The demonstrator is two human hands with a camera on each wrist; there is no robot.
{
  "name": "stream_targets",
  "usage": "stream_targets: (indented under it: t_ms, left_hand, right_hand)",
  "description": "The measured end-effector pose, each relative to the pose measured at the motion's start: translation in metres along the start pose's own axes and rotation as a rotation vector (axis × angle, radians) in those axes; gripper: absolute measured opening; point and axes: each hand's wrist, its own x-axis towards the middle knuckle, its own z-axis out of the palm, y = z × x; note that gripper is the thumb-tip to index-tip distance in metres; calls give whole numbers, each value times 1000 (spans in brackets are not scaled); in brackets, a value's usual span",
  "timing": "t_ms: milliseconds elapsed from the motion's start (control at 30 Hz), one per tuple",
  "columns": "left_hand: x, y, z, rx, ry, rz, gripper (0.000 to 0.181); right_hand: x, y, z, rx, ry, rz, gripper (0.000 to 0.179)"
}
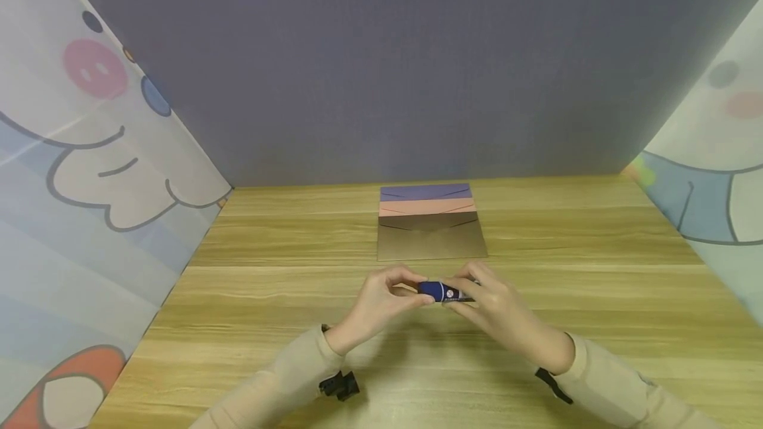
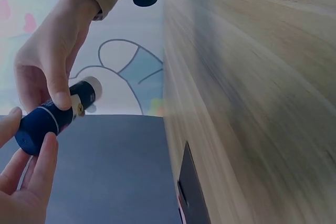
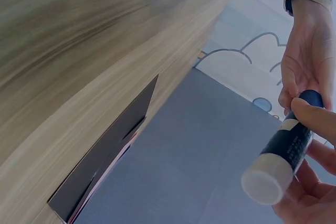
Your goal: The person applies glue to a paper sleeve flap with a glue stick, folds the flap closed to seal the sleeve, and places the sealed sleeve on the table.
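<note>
Both hands hold a navy glue stick [image 1: 432, 290] with a white end, level above the table. My left hand [image 1: 381, 298] pinches its dark blue cap [image 2: 38, 129] between thumb and fingers. Around the labelled body, near the white base [image 3: 266, 178], the thumb and fingers of my right hand [image 1: 497, 306] grip from the other side. The cap sits on the body, with a pale line near the joint. Just beyond the hands lies a brown envelope [image 1: 432, 241], overlapping a pink envelope [image 1: 426, 206] and a purple envelope [image 1: 425, 191] behind it.
The wood-grain table [image 1: 268, 290] ends at a grey upright panel [image 1: 381, 71] at the back. Cartoon-printed panels stand on the left [image 1: 71, 217] and on the right [image 1: 703, 197]. Black straps show at both wrists.
</note>
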Motion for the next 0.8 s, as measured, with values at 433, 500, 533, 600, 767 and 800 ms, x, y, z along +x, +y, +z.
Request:
stream_targets:
  t_ms: [433, 500, 533, 600, 767, 800]
  left_hand:
    - [2, 5, 3, 143, 41, 158, 26]
    - [3, 3, 3, 156, 41, 178, 26]
    - [3, 3, 2, 161, 38, 189, 27]
    - [3, 2, 2, 175, 36, 206, 26]
    - [3, 0, -3, 235, 54, 219, 20]
    - [3, -1, -4, 254, 62, 224, 19]
  right_hand:
    - [0, 3, 4, 173, -2, 90, 29]
    - [-1, 4, 5, 175, -13, 110, 32]
    - [-1, 4, 5, 177, -18, 122, 34]
    - [-2, 6, 7, 188, -32, 153, 36]
    - [-3, 10, 11, 281, -85, 287, 32]
    - [-3, 10, 12, 311, -95, 322, 30]
